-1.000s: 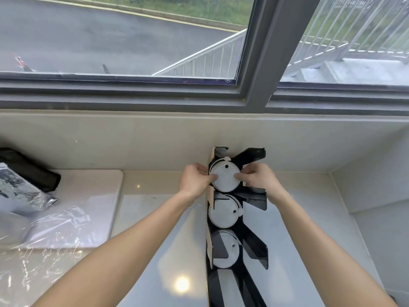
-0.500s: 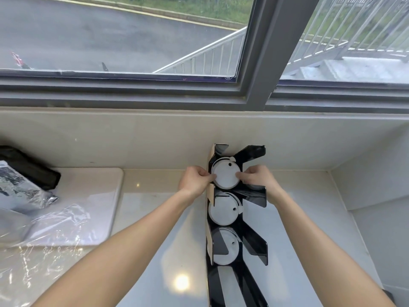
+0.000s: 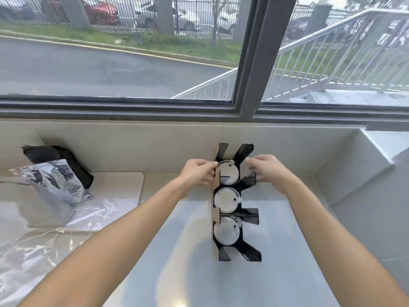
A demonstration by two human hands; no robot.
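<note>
Pinching black carrier (image 3: 249, 214), left hand (image 3: 195, 173); right hand (image 3: 269, 171) seemingly touching it, white lids (image 3: 225, 200)

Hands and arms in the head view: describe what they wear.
The left hand and right hand are bare: no gloves, and no ring shows. The left forearm and right forearm are bare too, with no sleeve, watch or band down to the frame's edge.

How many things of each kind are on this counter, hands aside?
White round plastic cup lids: 3
Black cardboard cup carrier: 1
Crinkled silver foil bag: 1
Black bag behind it: 1
Clear plastic sheet: 1
Cream flat board: 1
Total: 8
</note>
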